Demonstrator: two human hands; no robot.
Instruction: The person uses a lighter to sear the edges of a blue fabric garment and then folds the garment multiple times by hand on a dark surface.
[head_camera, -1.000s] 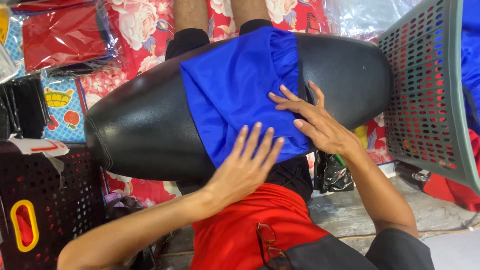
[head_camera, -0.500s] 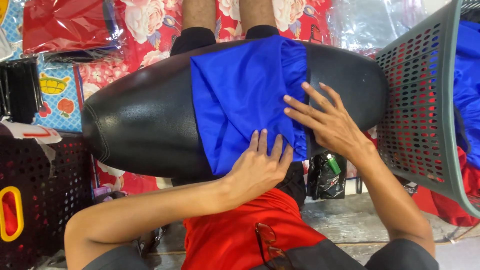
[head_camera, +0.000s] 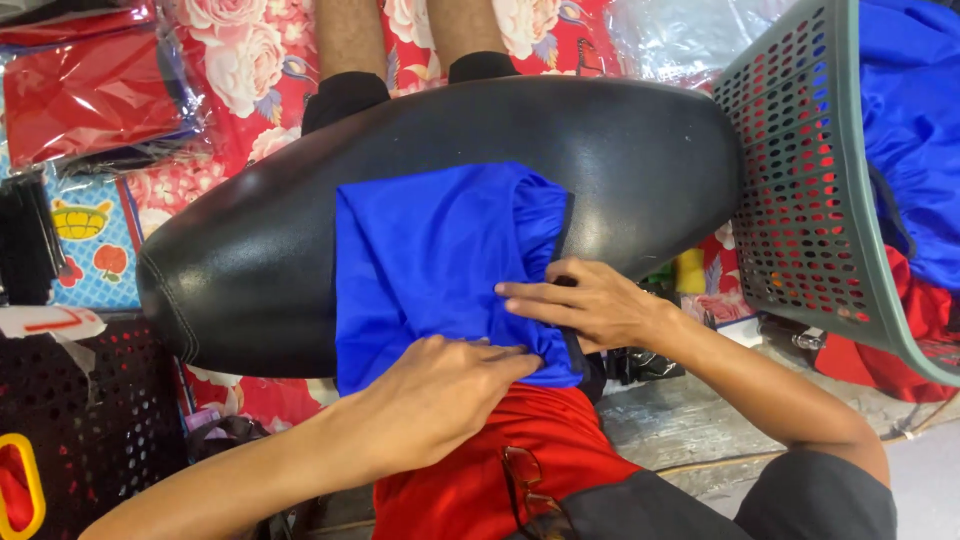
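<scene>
- Left hand (head_camera: 440, 395) — flat, palm down, pressing the blue garment (head_camera: 430, 260) at its 6 o'clock edge.
- Right hand (head_camera: 585, 305) — fingers extended flat at the garment's 4 o'clock.
- Garment lies partly folded across the black seat (head_camera: 620, 150); smoothing appears unfinished.
- Green basket (head_camera: 800, 200) at 3 o'clock.

We see free room on the black seat (head_camera: 640, 150) left and right of the blue cloth (head_camera: 430, 260); the green basket (head_camera: 800, 200) blocks the right side, probably touching it.

garment (head_camera: 430, 260) on cushion (head_camera: 640, 160), basket (head_camera: 800, 200) to its right, crate (head_camera: 80, 420) lower left
</scene>
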